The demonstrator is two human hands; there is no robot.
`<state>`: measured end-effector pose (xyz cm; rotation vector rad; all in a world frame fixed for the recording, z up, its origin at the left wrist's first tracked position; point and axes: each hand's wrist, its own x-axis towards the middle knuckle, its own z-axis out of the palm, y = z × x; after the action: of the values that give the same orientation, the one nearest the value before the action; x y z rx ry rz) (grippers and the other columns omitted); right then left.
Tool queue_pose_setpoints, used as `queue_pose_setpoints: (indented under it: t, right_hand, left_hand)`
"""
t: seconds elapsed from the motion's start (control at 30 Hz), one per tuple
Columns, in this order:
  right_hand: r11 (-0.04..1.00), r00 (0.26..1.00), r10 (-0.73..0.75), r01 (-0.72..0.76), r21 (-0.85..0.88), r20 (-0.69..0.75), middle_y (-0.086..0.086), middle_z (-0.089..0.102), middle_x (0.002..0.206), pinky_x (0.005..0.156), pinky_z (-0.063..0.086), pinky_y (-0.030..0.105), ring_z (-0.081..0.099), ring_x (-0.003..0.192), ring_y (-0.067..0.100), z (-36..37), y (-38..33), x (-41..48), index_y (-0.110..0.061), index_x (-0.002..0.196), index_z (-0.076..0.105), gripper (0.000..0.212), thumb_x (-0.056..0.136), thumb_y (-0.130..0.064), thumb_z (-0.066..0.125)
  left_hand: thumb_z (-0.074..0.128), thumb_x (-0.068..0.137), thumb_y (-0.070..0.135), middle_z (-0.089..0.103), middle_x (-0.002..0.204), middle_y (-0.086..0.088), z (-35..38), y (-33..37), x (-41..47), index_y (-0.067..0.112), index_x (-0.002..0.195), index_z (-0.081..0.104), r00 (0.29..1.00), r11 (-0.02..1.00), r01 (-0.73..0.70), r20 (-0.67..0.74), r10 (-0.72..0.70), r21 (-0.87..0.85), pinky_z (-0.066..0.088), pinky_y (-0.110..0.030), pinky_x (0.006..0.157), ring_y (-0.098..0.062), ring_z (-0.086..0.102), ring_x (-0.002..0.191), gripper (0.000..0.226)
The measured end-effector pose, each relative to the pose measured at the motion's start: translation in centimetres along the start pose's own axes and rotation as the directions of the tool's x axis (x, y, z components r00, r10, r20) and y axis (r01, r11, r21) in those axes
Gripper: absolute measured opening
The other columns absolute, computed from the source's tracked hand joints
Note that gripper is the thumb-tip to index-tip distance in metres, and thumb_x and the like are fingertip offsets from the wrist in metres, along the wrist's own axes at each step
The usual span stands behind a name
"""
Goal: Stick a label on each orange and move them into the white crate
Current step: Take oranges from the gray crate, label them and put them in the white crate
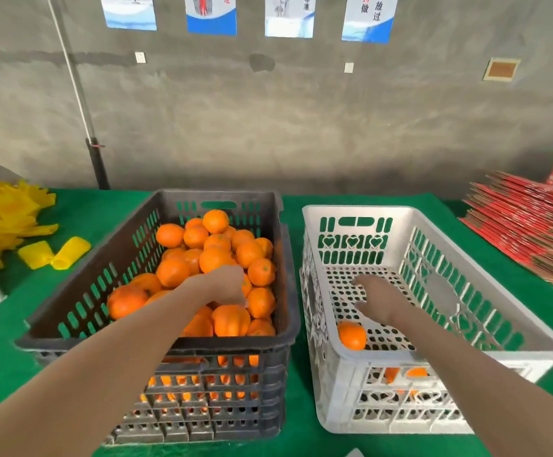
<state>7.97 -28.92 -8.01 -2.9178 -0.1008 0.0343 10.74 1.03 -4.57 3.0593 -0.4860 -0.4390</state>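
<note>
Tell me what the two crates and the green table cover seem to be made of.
The dark crate looks like moulded plastic, matte and dusty, with slotted walls and a thick rim. The white crate looks like moulded plastic too, with a smoother finish, heart cut-outs and a perforated floor. The table cover is green fabric, probably felt or short-pile carpet: fuzzy, no shine.

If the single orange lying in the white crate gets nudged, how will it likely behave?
The orange looks round and smooth, so it would probably roll across the perforated floor of the white crate. It sits by the near-left corner, so the walls there should stop it quickly. It looks firm, likely easy to grip.
</note>
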Motion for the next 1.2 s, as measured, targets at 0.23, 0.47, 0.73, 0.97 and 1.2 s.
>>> queue_pose_setpoints:
  t: [0.23,0.47,0.73,0.97,1.2]
  right_hand:
    - [0.945,0.902,-0.286,0.321,0.058,-0.324,0.003,0.051,0.132,0.077,0.04,0.023,0.053,0.108,0.02,1.0,-3.9,-1.3,-0.019,0.131,0.048,0.041,0.091,-0.011,0.052]
    - [0.914,0.805,-0.205,0.361,0.184,-0.557,0.01,0.065,0.109,0.073,0.051,0.025,0.061,0.084,0.015,-1.2,-4.5,-3.8,-0.005,0.118,0.061,0.03,0.089,0.001,0.054]
    - [0.631,0.71,-0.603,0.703,0.328,-0.363,0.002,0.062,0.072,0.063,0.035,0.009,0.046,0.063,0.002,1.7,-5.4,-15.2,-0.001,0.087,0.066,0.013,0.085,-0.004,0.053]
    - [0.91,0.722,-0.354,0.413,0.04,0.595,0.013,0.036,0.147,0.112,0.03,0.04,0.033,0.134,0.029,10.3,-2.7,-15.8,-0.009,0.145,0.032,0.056,0.092,0.0,0.044]
    - [0.921,0.805,-0.378,0.377,0.099,0.457,0.016,0.049,0.127,0.096,0.037,0.032,0.047,0.115,0.029,12.2,-1.5,-15.8,-0.006,0.13,0.047,0.043,0.089,0.007,0.042]
  left_hand:
    - [0.047,0.09,-0.006,0.002,0.16,-0.014,0.0,0.9,5.3,0.005,0.152,0.004,0.99,0.991,-0.091,-0.095,0.1,0.095,0.045,-0.043,0.098,-0.035,0.043,0.13,0.076]
    - [0.067,0.079,0.0,0.036,0.138,-0.015,0.6,0.2,6.0,0.008,0.14,0.032,0.964,0.99,-0.135,-0.234,0.123,-0.036,0.049,-0.037,0.082,-0.031,0.052,0.113,0.07]
    - [0.08,0.069,0.01,0.056,0.097,-0.006,-6.0,1.7,-3.4,0.008,0.116,0.05,0.785,0.416,-0.362,-0.514,-0.348,-0.834,0.05,-0.021,0.058,-0.016,0.056,0.084,0.056]
    - [0.075,0.049,0.032,0.068,0.077,0.007,-2.9,8.4,-16.2,0.025,0.092,0.065,0.809,0.132,-0.575,-0.585,-0.053,-0.807,0.054,-0.025,0.066,-0.01,0.064,0.07,0.044]
    - [0.077,0.05,0.045,0.069,0.083,-0.001,7.3,12.7,-17.7,0.019,0.092,0.07,0.973,0.213,-0.231,-0.229,0.035,-0.949,0.048,-0.032,0.077,-0.02,0.063,0.079,0.049]
